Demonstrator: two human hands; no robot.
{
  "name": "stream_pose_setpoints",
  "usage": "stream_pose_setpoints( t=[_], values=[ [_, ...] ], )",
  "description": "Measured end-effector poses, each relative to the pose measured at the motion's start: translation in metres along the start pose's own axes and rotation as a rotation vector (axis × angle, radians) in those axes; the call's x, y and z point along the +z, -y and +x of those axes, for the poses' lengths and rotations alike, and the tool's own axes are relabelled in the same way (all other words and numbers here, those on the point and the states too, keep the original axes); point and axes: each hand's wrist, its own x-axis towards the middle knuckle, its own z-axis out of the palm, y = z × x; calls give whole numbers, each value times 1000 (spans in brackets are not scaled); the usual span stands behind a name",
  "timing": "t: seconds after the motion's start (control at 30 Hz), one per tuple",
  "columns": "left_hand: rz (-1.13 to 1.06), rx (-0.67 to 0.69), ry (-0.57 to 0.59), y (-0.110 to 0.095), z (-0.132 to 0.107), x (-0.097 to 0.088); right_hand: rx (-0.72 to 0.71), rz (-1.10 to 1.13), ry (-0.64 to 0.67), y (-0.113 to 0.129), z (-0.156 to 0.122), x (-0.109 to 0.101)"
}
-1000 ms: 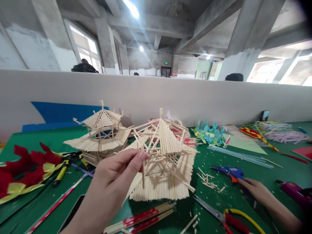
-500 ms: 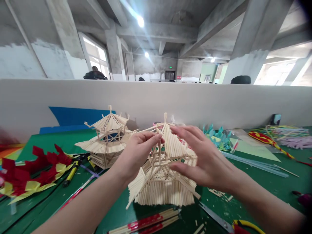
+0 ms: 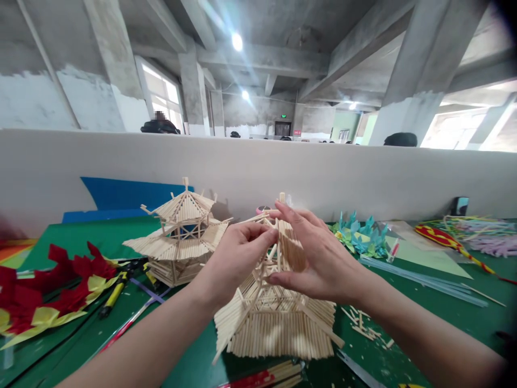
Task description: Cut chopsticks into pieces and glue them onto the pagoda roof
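- The pale two-tier pavilion model built of thin wooden sticks [image 3: 274, 323] stands on the green table mat [image 3: 424, 318], directly in front of the person, near the front edge of the view.
- Its lower roof is a skirt of close-laid sticks that flares outward; the upper tier is an open lattice topped by a steep stick roof and a short finial. Several stick ends project past the eaves.
- The left hand [image 3: 234, 258] pinches at the upper lattice, thumb and fingertips closed together; whether a loose stick sits between them cannot be told.
- The right hand [image 3: 319, 258] cups the upper roof from the right side, fingers spread, thumb underneath.
- Step in hand, as judged: fitting or pressing a piece into the upper tier while the roof is steadied.
- The next move calls for light, even pressure; the lattice looks fragile and a hard squeeze could dislodge sticks.
- A second, similar wooden stick pavilion [image 3: 181, 237] stands just behind and to the left, apart from both hands.
- Short stick offcuts [image 3: 363, 323] lie scattered at the right of the model.
- Red and yellow paper cut-outs [image 3: 44, 291] lie at far left; teal paper flowers [image 3: 359, 237] lie behind at right.
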Motion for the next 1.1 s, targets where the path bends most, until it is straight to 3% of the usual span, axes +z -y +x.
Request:
stream_pose_setpoints(
  t=[0.27,0.47,0.53,0.63,0.7,0.8,1.1],
  values=[
    [69,-24,24,2,7,-1,18,-27,29,-2,-2,-2],
    [140,-7,-23,3,7,0,39,11,19,-10,0,7],
    [233,59,-78,3,2,-1,33,-2,23,-11,0,9],
    [480,303,-113,1,-9,-1,20,2,22,-11,1,8],
    [596,453,-72,-2,-15,-1,13,20,18,-10,1,6],
    [713,539,23,-8,-18,1,29,28,25,-9,0,3],
    [993,365,173,-21,-1,16,67,23,16,-7,3,1]
  ],
)
